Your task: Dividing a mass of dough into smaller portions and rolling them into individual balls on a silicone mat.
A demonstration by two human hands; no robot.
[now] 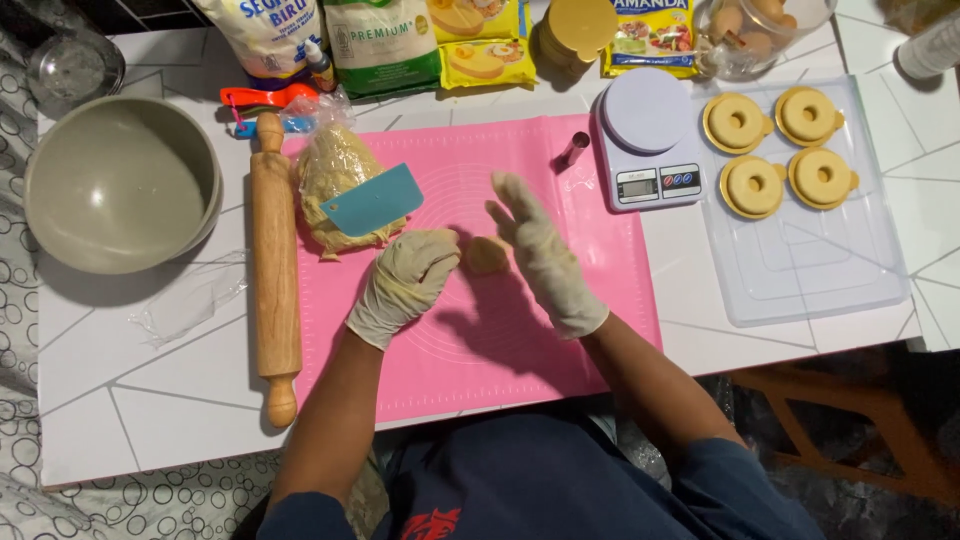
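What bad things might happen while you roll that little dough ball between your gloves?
The small dough ball sits loosely between the left hand and the open right hand, so it might slip onto the pink mat. The rolling pin reaches close to the table edge by the left arm; an elbow bump may roll it off. The bagged dough looks open and may dry.

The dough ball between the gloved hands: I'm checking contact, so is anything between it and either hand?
Nothing visible. The small tan dough ball sits directly between the left gloved hand and right gloved hand, above the pink silicone mat.
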